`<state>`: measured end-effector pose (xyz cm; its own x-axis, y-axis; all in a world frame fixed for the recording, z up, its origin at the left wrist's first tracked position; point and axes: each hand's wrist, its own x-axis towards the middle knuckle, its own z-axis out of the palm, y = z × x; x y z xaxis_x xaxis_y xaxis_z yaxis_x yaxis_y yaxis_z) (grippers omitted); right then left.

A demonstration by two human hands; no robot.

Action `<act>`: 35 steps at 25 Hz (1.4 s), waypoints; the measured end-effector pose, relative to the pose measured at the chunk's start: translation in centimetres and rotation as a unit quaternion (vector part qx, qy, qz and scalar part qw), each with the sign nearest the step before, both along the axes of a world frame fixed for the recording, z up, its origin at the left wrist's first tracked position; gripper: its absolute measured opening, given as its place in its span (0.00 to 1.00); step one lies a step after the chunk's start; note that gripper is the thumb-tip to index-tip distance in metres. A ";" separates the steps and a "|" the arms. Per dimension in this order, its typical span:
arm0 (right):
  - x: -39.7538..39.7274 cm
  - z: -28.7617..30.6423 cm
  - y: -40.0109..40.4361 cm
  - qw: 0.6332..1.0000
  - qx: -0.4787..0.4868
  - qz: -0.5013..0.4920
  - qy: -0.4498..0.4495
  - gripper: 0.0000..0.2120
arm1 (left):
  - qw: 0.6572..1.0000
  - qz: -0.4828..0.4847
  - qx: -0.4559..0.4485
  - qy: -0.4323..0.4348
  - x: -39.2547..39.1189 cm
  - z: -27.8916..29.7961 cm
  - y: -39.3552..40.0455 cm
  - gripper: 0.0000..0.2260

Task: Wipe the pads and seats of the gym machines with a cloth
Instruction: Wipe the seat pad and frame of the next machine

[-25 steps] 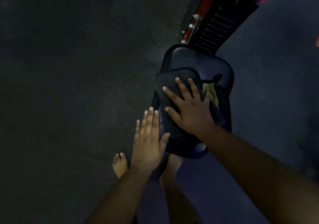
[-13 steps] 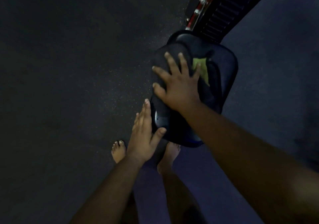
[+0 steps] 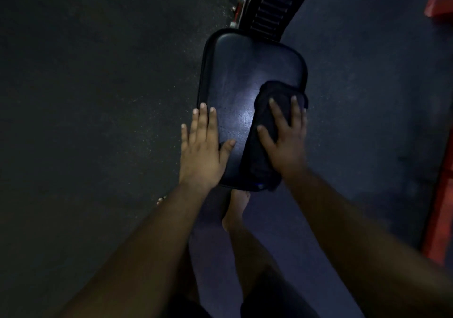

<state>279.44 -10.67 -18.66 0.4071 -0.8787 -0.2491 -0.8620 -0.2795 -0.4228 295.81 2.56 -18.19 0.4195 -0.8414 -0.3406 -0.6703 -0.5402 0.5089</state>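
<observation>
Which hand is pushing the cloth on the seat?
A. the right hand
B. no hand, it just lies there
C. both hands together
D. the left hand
A: the right hand lies spread flat on the dark cloth at the right side of the seat, while the left hand rests bare on the seat's left edge, away from the cloth.

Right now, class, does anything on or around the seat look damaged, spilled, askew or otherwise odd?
Nothing stands out. The seat looks whole, with only a light glare on it. The right hand presses a dark cloth flat along its right side; the left hand rests flat on its left edge.
</observation>
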 end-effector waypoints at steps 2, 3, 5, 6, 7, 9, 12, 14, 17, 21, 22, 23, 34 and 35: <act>2.2 -0.3 -5.5 1.000 0.018 -0.025 -0.001 0.31 | 0.999 -0.005 0.002 -0.054 -0.3 -0.4 -0.3 0.34; 3.3 -0.2 -8.0 0.999 0.018 -0.033 0.004 0.32 | 0.997 -0.006 0.000 -0.077 -0.5 -0.6 -0.2 0.34; 3.8 -0.1 -9.3 0.999 0.013 -0.043 0.027 0.33 | 0.995 -0.010 0.002 -0.098 -0.7 -1.0 -0.3 0.34; 3.5 0.2 -7.6 0.999 0.007 -0.043 0.026 0.33 | 0.995 -0.009 0.003 -0.100 -0.7 -0.9 -0.3 0.34; 2.8 0.7 -4.9 0.999 0.005 -0.044 0.010 0.34 | 0.995 -0.009 0.003 -0.102 -0.6 -0.8 -0.4 0.33; 0.2 1.5 1.7 0.997 0.040 -0.063 -0.036 0.35 | 0.995 -0.011 0.010 -0.102 -0.5 -0.4 -0.6 0.33; -1.6 1.1 3.6 0.991 0.090 -0.075 -0.064 0.35 | 0.993 -0.015 0.017 -0.112 -0.6 -0.4 -0.6 0.33; 0.1 0.1 -0.8 0.996 0.061 -0.059 -0.030 0.33 | 0.993 -0.014 0.019 -0.114 -0.6 -0.6 -0.6 0.33; 4.9 -0.1 -9.1 0.997 0.012 -0.031 0.073 0.31 | 0.992 -0.007 0.012 -0.122 -0.8 -0.8 -0.7 0.33; 15.4 -0.3 -10.6 0.962 -0.063 0.233 0.125 0.30 | 0.992 -0.007 0.003 -0.122 -0.6 -1.1 -0.4 0.32; 17.3 -0.1 -10.0 0.941 -0.066 0.311 0.118 0.29 | 0.993 -0.009 0.000 -0.118 -0.6 -1.1 -0.4 0.32; 18.0 0.1 -9.7 0.921 -0.068 0.368 0.110 0.29 | 0.993 -0.011 -0.005 -0.113 -0.5 -1.2 -0.4 0.31; 1.0 2.5 2.4 0.991 0.006 0.076 0.112 0.29 | 0.997 -0.024 0.031 -0.066 -0.4 0.5 0.2 0.32; -0.1 3.0 4.6 0.991 0.013 0.075 0.109 0.28 | 0.996 -0.035 0.051 -0.060 -0.4 1.0 0.7 0.33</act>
